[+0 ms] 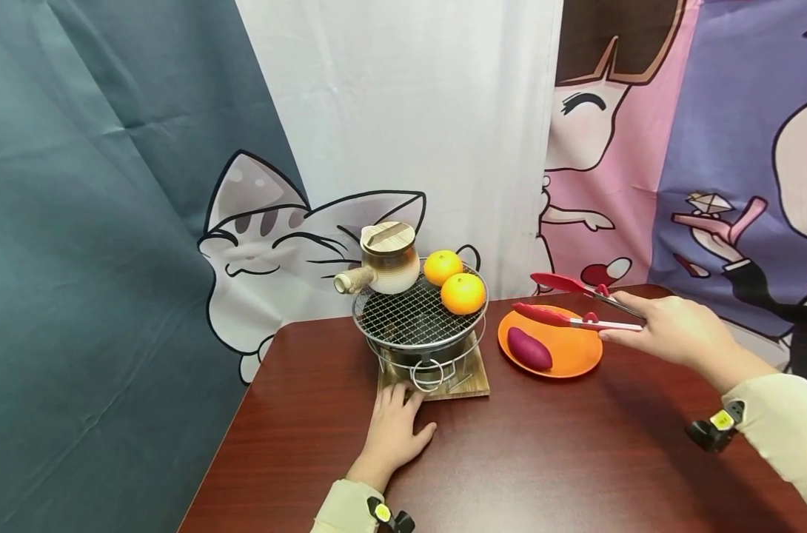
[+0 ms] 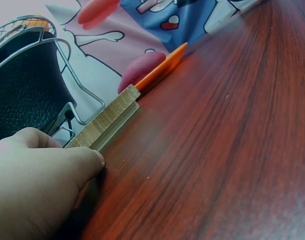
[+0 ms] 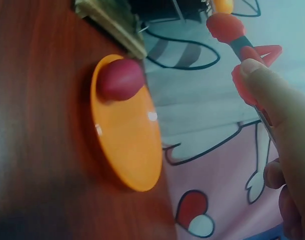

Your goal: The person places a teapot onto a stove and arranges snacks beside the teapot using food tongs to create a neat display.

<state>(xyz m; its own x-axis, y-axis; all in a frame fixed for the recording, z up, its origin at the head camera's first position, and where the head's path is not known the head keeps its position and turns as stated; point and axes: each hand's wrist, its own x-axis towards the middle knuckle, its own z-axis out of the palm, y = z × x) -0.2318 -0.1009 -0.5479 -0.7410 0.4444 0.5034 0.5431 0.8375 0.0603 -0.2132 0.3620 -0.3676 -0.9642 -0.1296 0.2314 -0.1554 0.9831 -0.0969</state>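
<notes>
My right hand (image 1: 680, 337) holds a pair of red-tipped tongs (image 1: 543, 314), their arms spread apart above an orange plate (image 1: 580, 357). A purple sweet potato (image 1: 528, 349) lies on the plate's left side, just below the lower tong tip. With fingers extended, my left hand (image 1: 392, 437) rests at the front left edge of a wooden board (image 1: 475, 374); its thumb (image 2: 90, 162) lies by the board's edge in the left wrist view. On that board stands a round tabletop grill (image 1: 410, 322). Two oranges (image 1: 463, 294) sit on the right part of its wire mesh.
A side-handled clay pot (image 1: 393, 270) with a wooden lid stands at the back left of the mesh, its handle pointing left. Wire rings stick out at the grill's front. Behind the dark red table (image 1: 510, 451) hangs a printed cartoon curtain (image 1: 403, 111).
</notes>
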